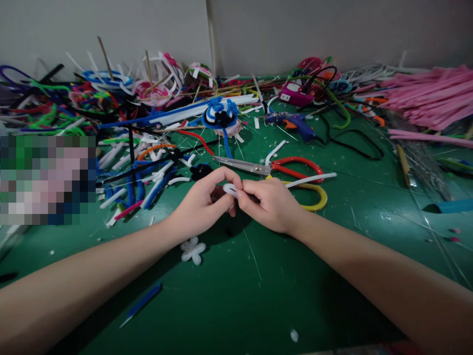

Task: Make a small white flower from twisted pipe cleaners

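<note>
Both hands meet over the green table, with a looped white pipe cleaner between their fingertips. My left hand is curled, its thumb and fingers closed on the loop. Thumb and fingers of my right hand pinch the same white piece from the other side. Scissors with one red and one yellow handle lie just behind my hands. A straight white pipe cleaner crosses the scissor handles. Below my left wrist rests a white fuzzy flower.
The green table carries a blue pointed tool near the front. Behind are a blue glue gun, a magenta device and heaped coloured pipe cleaners. A pink bundle lies at the back right. A pixelated patch covers the left side.
</note>
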`<state>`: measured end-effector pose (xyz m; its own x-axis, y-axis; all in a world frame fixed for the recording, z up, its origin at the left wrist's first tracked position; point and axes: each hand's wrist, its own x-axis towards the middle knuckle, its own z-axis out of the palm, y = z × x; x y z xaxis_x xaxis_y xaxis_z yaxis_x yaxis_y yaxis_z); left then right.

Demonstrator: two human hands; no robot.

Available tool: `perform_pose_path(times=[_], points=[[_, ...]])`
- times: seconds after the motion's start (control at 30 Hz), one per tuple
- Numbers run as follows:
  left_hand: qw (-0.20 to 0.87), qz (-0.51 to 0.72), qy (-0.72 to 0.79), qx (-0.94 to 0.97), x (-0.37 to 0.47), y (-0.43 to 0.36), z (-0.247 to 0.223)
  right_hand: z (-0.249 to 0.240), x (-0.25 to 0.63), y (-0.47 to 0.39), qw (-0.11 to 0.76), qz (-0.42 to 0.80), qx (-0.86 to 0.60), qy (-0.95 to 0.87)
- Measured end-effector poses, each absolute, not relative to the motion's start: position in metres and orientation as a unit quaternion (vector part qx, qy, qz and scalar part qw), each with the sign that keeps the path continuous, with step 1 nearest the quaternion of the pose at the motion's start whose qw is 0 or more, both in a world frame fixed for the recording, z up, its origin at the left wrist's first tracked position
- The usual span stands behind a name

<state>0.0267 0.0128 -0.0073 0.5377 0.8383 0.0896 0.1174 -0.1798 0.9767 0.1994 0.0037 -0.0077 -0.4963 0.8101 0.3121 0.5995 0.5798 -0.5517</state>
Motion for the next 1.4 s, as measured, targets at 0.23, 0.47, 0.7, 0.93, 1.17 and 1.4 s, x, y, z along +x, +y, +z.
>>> perform_pose_path(times=[0.23, 0.47, 0.7, 0.93, 1.17, 1.4], points=[[0.539, 0.349, 0.338, 0.688, 0.0262, 0.0124, -0.0055, -0.0081, 0.1999, 0.0046, 0.29, 0.197, -0.412, -0.841], [0.529, 0.373, 0.353, 0.676, 0.0282, 0.0114, -0.0032, -0.0079, 0.2002, 0.0032, 0.328, 0.194, -0.416, -0.826], [0.498, 0.394, 0.351, 0.688, 0.0281, 0.0091, -0.0012, -0.0058, 0.2005, 0.0031, 0.353, 0.214, -0.411, -0.813], [0.456, 0.413, 0.344, 0.709, 0.0275, 0.005, -0.0042, -0.0076, 0.2017, 0.004, 0.379, 0.207, -0.386, -0.816], [0.441, 0.42, 0.371, 0.701, 0.0258, 0.0061, -0.0035, -0.0077, 0.2009, 0.0045, 0.381, 0.213, -0.385, -0.813], [0.397, 0.41, 0.393, 0.721, 0.0209, 0.008, -0.0038, -0.0063, 0.2024, 0.0047, 0.385, 0.228, -0.37, -0.814]])
